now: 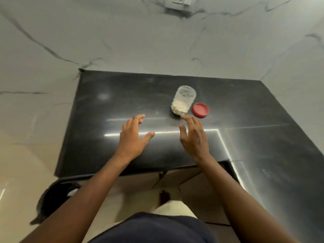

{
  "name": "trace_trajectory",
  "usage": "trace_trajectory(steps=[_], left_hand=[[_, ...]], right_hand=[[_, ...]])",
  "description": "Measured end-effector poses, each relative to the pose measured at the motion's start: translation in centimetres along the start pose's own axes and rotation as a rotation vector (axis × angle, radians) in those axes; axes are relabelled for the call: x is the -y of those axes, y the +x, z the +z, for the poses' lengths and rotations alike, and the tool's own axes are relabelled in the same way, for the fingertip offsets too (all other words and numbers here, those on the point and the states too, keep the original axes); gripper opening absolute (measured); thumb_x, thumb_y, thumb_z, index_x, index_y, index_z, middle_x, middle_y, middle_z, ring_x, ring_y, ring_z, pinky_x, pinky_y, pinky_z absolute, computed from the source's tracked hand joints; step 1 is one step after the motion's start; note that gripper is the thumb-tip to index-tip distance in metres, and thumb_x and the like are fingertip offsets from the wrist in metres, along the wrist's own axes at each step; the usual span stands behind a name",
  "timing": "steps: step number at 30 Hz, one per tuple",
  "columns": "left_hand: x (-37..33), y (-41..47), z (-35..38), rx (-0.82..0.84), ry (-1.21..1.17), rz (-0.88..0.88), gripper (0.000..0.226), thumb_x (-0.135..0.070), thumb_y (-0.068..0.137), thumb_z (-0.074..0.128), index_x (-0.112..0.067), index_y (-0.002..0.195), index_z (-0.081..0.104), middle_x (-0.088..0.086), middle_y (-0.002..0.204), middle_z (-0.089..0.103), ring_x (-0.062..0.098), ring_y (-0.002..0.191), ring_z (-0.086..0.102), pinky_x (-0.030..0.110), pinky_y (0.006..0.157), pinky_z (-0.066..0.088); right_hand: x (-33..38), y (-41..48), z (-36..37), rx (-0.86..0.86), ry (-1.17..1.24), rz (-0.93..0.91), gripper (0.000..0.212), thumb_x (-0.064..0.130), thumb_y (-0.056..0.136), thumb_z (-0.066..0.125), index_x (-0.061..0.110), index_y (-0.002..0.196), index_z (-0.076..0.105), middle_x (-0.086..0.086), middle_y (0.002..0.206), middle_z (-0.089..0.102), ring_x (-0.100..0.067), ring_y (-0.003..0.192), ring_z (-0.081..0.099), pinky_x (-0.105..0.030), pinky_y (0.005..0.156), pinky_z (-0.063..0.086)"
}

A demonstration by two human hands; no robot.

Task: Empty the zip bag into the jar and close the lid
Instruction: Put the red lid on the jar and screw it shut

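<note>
A clear jar stands upright and open on the black counter, with pale white pieces filling its lower part. Its red lid lies flat on the counter just to the jar's right. My right hand hovers in front of the jar, fingers spread, its fingertips close to the jar's base. My left hand is further left, fingers apart, holding nothing. No zip bag is in view.
Marble-patterned walls close the counter at the back and left, with a socket high on the back wall. The counter runs on to the right. A dark object lies on the floor below the counter's front edge.
</note>
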State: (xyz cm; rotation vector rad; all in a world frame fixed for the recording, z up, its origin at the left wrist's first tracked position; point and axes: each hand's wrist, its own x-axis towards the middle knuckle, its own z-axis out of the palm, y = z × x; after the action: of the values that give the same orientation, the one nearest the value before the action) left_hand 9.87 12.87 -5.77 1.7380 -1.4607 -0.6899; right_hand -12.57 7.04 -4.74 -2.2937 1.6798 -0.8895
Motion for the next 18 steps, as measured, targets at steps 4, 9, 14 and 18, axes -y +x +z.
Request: trace_trajectory(steps=[4,9,14,18], left_hand=[[-3.7,5.5,6.2,0.026,-0.020,-0.042,0.095,-0.048,0.082,0.084,-0.025,0.158,0.033,0.006,0.146,0.050,0.027,0.136,0.044,0.045,0.115,0.038],[-6.2,11.3,11.5,0.091,0.038,-0.146,0.128,-0.065,0.067,0.089,-0.026,0.164,0.015,0.006,0.166,0.034,0.028,0.151,0.032,0.049,0.120,0.036],[-6.9,14.3,14.7,0.131,-0.004,-0.195,0.139,-0.063,0.058,0.094,-0.022,0.164,0.015,0.007,0.168,0.032,0.031,0.153,0.031,0.051,0.122,0.036],[-7.4,15.7,15.7,0.047,-0.152,-0.123,0.124,-0.050,0.056,0.101,-0.024,0.155,0.031,0.001,0.153,0.049,0.023,0.140,0.049,0.050,0.114,0.048]], right_hand=[[-8.0,3.9,-1.1,0.007,0.029,0.047,0.038,0.009,0.095,0.061,0.012,0.133,0.060,-0.008,0.136,0.061,-0.024,0.125,0.053,-0.040,0.102,0.047],[-14.2,10.6,-1.4,0.221,-0.030,0.053,0.058,0.009,0.088,0.064,0.010,0.145,0.051,-0.012,0.152,0.047,-0.031,0.140,0.041,-0.044,0.116,0.039],[-16.9,16.6,-0.1,0.656,-0.289,0.069,0.083,0.036,0.082,0.070,0.030,0.157,0.034,-0.011,0.171,0.011,-0.039,0.156,0.009,-0.065,0.119,0.026],[-17.9,18.8,1.0,0.839,-0.345,0.045,0.075,0.036,0.079,0.070,0.035,0.149,0.044,-0.012,0.158,0.037,-0.042,0.141,0.036,-0.056,0.106,0.043]])
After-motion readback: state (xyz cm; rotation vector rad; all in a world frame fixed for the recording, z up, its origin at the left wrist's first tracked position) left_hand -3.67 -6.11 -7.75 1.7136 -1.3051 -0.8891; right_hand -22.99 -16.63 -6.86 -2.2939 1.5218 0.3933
